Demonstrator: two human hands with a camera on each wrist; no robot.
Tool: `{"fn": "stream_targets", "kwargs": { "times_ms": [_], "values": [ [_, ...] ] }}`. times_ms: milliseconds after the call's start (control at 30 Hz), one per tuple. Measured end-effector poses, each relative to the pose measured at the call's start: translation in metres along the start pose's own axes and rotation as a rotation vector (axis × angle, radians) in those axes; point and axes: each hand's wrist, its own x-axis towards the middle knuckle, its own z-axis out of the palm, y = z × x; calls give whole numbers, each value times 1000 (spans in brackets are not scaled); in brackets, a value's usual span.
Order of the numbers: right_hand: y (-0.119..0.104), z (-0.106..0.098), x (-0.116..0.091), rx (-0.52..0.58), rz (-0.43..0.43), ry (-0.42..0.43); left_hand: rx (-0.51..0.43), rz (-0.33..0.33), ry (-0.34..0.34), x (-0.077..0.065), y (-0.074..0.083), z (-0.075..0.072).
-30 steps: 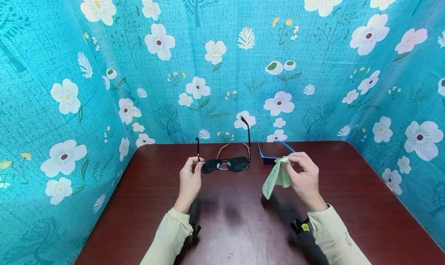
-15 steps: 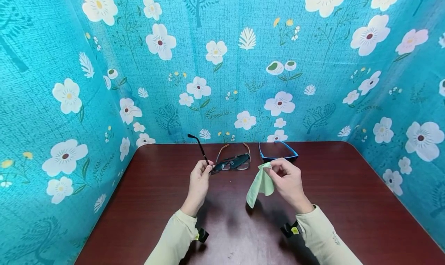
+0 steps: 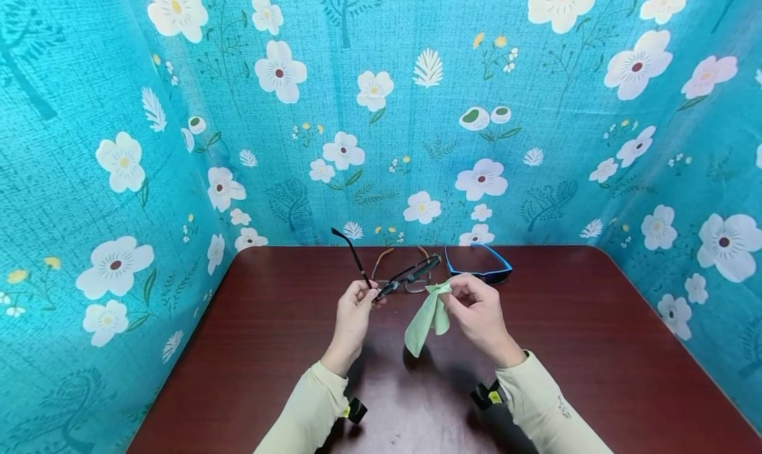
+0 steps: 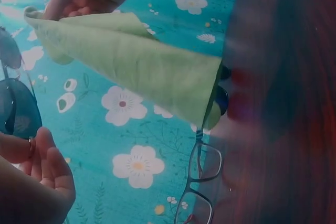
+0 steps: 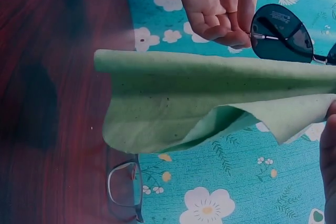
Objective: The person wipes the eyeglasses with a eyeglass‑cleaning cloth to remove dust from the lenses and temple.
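Note:
My left hand (image 3: 352, 318) pinches dark aviator sunglasses (image 3: 393, 286) near the hinge, above the table. They are tilted, with one black temple arm pointing up to the left. A dark lens (image 5: 283, 34) shows beside the left fingertips in the right wrist view. My right hand (image 3: 483, 312) pinches a light green cloth (image 3: 424, 320) by its upper edge. The cloth hangs folded just right of the sunglasses, seemingly apart from them. In the left wrist view the cloth (image 4: 131, 66) spreads between the two hands.
Clear-lensed eyeglasses (image 4: 190, 182) with orange-brown temples lie on the table behind the sunglasses. To their right lie blue-framed dark glasses (image 3: 505, 269). The dark red-brown table (image 3: 268, 348) ends at a turquoise flowered curtain (image 3: 381, 143) at the back and sides.
My left hand has moved right and turned the sunglasses from facing forward to a steep slant. My right hand has carried the cloth left, closer to them, uncovering the blue-framed glasses.

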Motion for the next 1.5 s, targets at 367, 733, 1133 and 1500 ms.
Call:
{"fn": "stream_targets", "kwargs": {
  "times_ms": [367, 733, 1133, 1500],
  "values": [
    [3, -4, -1, 5, 70, 99, 112, 3, -87, -5, 12, -2],
    [2, -22, 3, -42, 115, 188, 429, 236, -25, -7, 33, -7],
    [3, -29, 2, -71, -9, 22, 515, 314, 4, -3, 29, -12],
    [-4, -16, 6, -27, -77, 16, 578, 263, -65, 7, -4, -15]
  ]
}}
